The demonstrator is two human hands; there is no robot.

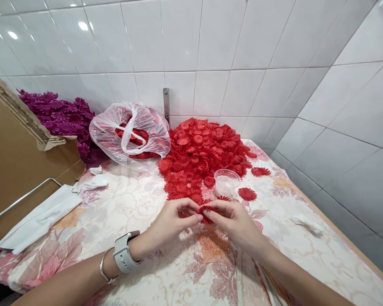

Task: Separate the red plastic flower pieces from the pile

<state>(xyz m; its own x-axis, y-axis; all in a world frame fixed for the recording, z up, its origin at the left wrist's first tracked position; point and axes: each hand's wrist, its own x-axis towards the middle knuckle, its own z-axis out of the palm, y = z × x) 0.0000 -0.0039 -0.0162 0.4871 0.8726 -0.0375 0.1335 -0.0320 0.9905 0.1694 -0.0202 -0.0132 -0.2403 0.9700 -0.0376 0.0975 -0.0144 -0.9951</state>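
Note:
My left hand (172, 221) and my right hand (232, 219) meet over the table, fingertips pinched together on a small red fabric flower (206, 214). Both hands are closed on it. The left wrist wears a white watch (125, 251) and a thin bracelet. Just beyond the hands lies a big heap of red flowers (204, 155), with a small clear plastic cup (227, 182) at its near edge. Single red flowers (247, 194) lie loose to the right of the cup.
A clear plastic bag of red flowers (130, 134) sits left of the heap, and a pile of purple flowers (62, 117) lies further left. A cardboard box (15, 157) stands at the left edge. The floral tablecloth (306, 255) ends against white tiled walls.

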